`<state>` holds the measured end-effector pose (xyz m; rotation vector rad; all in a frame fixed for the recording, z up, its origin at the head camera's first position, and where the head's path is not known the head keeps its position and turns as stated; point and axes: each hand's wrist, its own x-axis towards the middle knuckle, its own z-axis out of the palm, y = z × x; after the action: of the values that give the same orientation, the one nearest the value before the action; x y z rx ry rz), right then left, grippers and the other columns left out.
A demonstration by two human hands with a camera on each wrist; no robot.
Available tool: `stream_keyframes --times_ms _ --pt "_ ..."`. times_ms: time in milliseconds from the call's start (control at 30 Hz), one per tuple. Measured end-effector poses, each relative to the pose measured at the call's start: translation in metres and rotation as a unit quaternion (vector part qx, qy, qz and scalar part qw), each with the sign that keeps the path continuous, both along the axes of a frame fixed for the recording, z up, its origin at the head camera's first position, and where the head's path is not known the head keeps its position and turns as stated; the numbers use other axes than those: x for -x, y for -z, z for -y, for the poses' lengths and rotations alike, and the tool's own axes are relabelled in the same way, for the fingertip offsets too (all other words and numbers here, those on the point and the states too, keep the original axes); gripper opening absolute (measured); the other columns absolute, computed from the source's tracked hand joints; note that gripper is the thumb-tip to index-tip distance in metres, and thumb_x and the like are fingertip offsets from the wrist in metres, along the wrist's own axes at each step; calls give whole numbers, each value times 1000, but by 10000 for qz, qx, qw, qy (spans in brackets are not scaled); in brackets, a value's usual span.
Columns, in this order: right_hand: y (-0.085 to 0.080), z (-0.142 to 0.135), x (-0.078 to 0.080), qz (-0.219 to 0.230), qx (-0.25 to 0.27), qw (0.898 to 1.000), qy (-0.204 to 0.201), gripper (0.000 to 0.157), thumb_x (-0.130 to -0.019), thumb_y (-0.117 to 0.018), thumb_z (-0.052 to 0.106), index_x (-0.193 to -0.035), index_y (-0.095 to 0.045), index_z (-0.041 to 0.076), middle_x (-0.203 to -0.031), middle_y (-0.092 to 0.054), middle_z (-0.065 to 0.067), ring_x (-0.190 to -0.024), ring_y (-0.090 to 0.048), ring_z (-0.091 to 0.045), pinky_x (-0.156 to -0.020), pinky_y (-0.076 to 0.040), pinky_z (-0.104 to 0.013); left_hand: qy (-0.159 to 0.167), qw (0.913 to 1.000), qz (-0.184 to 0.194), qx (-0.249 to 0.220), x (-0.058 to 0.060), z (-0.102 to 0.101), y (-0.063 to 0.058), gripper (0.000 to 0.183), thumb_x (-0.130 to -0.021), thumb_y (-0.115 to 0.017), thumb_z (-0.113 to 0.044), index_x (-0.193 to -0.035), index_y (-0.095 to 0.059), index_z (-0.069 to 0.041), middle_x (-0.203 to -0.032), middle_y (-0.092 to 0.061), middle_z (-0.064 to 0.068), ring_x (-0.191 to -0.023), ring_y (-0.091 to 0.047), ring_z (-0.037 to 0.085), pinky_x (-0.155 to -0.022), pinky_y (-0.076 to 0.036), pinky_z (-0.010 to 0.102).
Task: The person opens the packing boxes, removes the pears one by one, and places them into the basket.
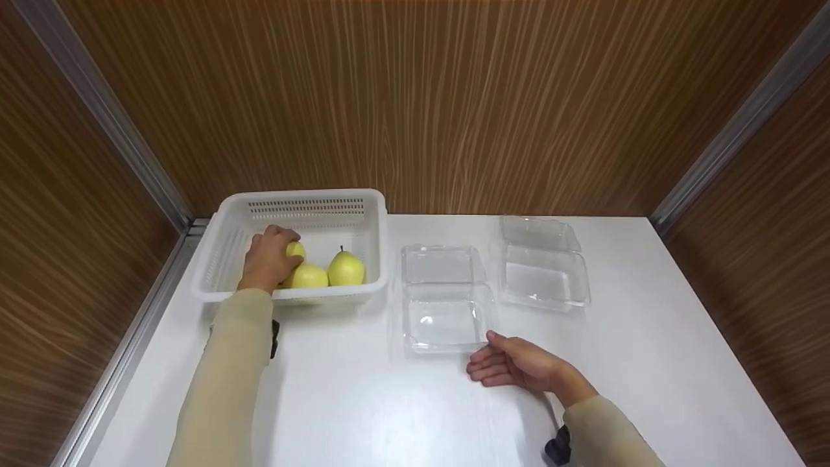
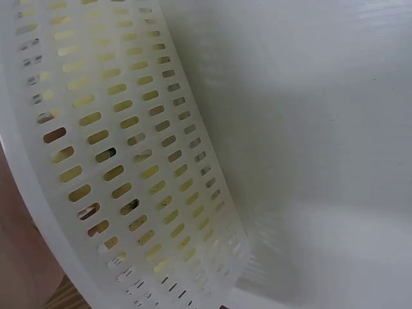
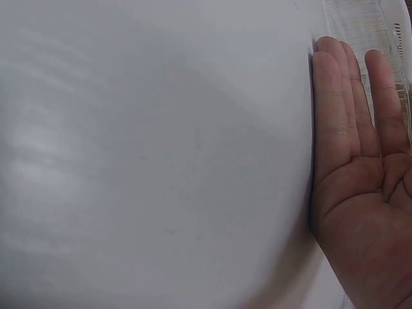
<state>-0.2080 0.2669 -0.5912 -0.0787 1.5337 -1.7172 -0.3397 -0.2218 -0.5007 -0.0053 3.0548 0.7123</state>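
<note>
- A white slotted basket (image 1: 220,259) is sitting at the far left of the white table (image 1: 363,402), its long side running toward the wood-panelled back wall (image 1: 415,97); the left wrist view is showing only its slotted wall (image 2: 129,167) and the table beside it.
- The left hand (image 1: 267,259) is reaching down into the basket, fingers curling over the top of a yellow pear (image 1: 296,249) at the basket's left-middle and gripping it.
- Two more pears are lying in the basket just right of that hand: a second pear (image 1: 307,277) touching the gripped one, and a third pear (image 1: 346,268) standing stem-up against the basket's front right corner.
- Just right of the basket, a clear plastic box (image 1: 446,318) is lying open on the table, its lid folded back toward the wall.
- Farther right of the basket and a little nearer the wall, a second clear box (image 1: 543,271) is lying open in the same way, close beside the first.
- The right hand (image 1: 519,364) is resting on its edge on the table, well to the right of the basket, fingers straight and pressed together, holding nothing; its fingertips (image 3: 335,51) are lying at the front right corner of the nearer box (image 3: 367,26), and whether they are touching it is unclear.
</note>
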Motion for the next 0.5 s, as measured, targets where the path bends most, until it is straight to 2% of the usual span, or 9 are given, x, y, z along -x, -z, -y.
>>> stream_keyframes --times_ms 333,500 --pt "-1 2 3 16 -29 9999 -100 60 -105 -40 49 -121 -63 -4 -121 -69 -20 -113 -67 -30 -97 -54 -40 -91 9999 5 -66 -8 4 5 42 -95 -66 -16 -136 -58 -9 -143 -45 17 -129 -43 41 -108 -37 61" --pt "0 -3 1 -20 -6 9999 -165 62 -105 -38 49 -122 -62 -6 -122 -68 -20 -113 -67 -30 -97 -54 -40 -76 9999 103 -16 -10 -2 7 42 -98 -60 -20 -138 -56 -10 -150 -40 16 -133 -40 42 -109 -36 62"
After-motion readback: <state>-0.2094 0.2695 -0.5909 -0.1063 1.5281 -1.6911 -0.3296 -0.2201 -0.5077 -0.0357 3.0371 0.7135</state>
